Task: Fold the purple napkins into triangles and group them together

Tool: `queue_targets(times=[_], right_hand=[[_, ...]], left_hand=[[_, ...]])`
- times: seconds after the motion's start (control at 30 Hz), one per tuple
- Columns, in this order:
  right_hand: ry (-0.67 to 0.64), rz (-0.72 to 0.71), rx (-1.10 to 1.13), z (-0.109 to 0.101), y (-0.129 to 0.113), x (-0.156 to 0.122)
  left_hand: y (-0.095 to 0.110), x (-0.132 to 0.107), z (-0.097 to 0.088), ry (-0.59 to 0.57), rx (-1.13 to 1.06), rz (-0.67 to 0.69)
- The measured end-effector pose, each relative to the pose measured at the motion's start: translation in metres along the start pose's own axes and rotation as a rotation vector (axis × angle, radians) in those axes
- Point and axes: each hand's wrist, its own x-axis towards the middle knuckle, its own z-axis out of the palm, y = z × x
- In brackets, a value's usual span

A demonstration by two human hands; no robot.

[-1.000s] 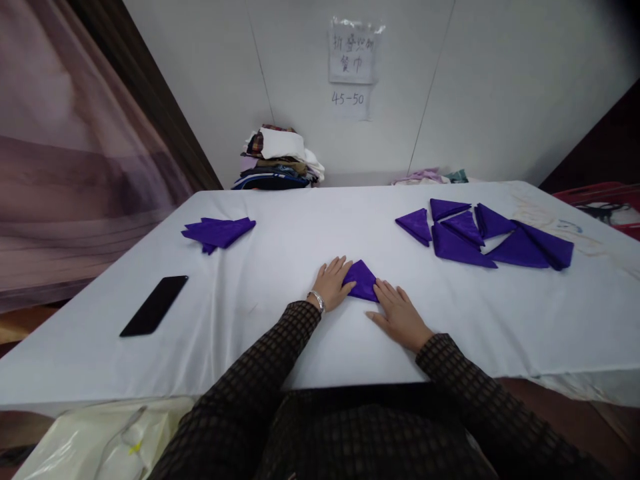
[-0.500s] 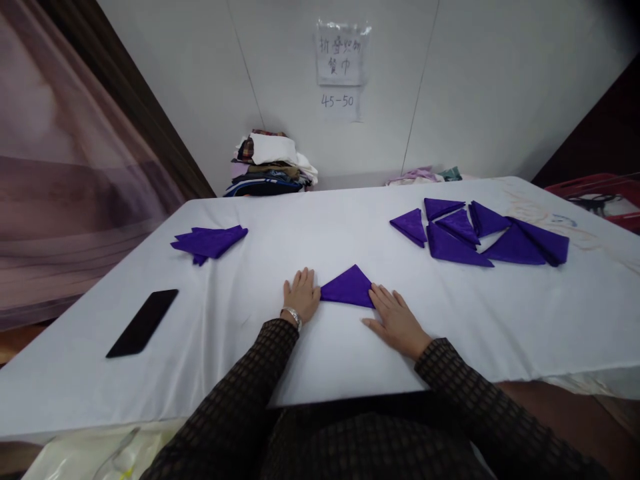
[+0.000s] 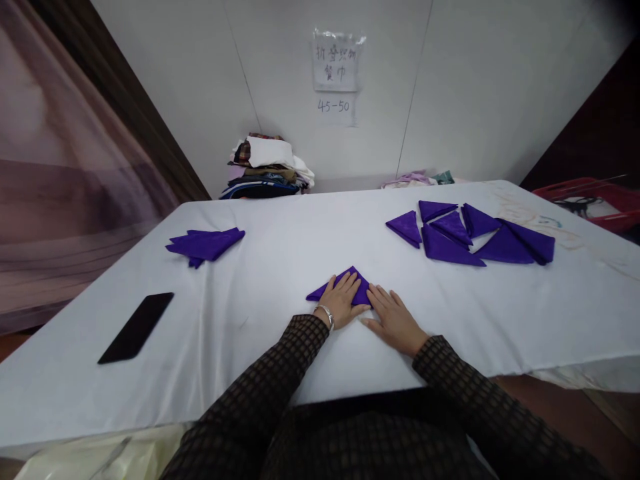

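A purple napkin (image 3: 320, 293) folded into a triangle lies on the white table (image 3: 280, 253) just in front of me. My left hand (image 3: 343, 300) lies flat on top of it, fingers stretched out, a silver bracelet at the wrist. My right hand (image 3: 393, 318) rests flat beside the napkin's right corner, fingers spread, its fingertips touching the cloth edge. Neither hand grips anything.
Several folded purple triangles (image 3: 465, 233) lie at the right rear. A small stack of purple napkins (image 3: 205, 243) sits at the left rear. A black phone (image 3: 136, 327) lies near the left. A pile of clothes (image 3: 265, 170) stands by the wall.
My left hand slid from the napkin's left corner onto the top of the triangle. My right hand stayed at the right corner.
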Motion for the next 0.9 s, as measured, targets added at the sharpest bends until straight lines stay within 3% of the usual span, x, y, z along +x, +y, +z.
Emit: queue_targets(times=[0.4, 0.6, 0.77, 0.9], right_hand=[[-0.005, -0.051, -0.020, -0.010, 0.013, -0.025], [-0.087, -0.019, -0.005, -0.031, 0.021, -0.035], [-0.066, -0.079, 0.028, -0.048, 0.008, 0.006], [-0.122, -0.135, 0.082, -0.041, -0.004, 0.053]], left_hand=[[0.000, 0.000, 0.000, 0.013, -0.015, -0.009], [0.001, 0.001, 0.000, 0.006, -0.025, -0.012], [0.001, 0.000, 0.000, 0.004, -0.017, 0.003], [0.001, 0.000, -0.002, -0.008, -0.024, 0.011]])
